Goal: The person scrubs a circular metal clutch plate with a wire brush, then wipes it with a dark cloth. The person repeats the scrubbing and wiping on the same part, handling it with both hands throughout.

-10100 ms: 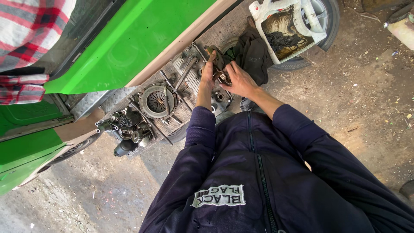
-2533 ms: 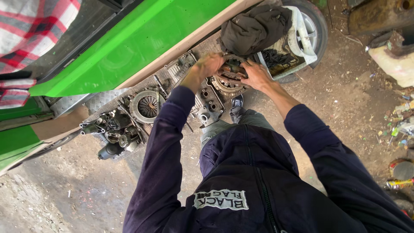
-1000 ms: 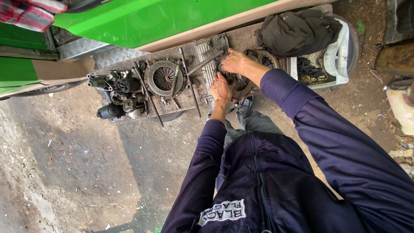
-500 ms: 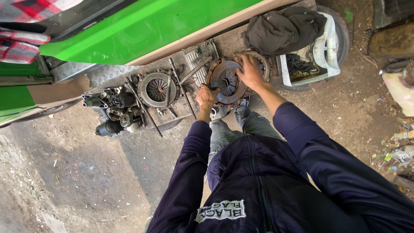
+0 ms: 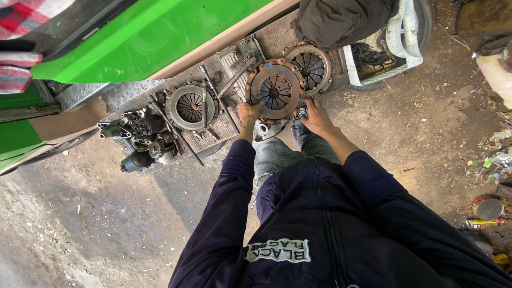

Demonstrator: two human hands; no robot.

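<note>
Bare dirt ground (image 5: 96,229) across the lower frame, green vehicle body (image 5: 154,32) upper left, litter (image 5: 493,154) at right edge, daylight

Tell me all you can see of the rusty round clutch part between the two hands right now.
The rusty clutch disc is a round, flat metal plate, brown with rust, with a dark hub and spoke-like openings at its centre. It lies face up over the checkered metal ledge, overlapping a second round plate behind it. The left hand touches its lower left rim; the right hand is at its lower right rim.
</note>
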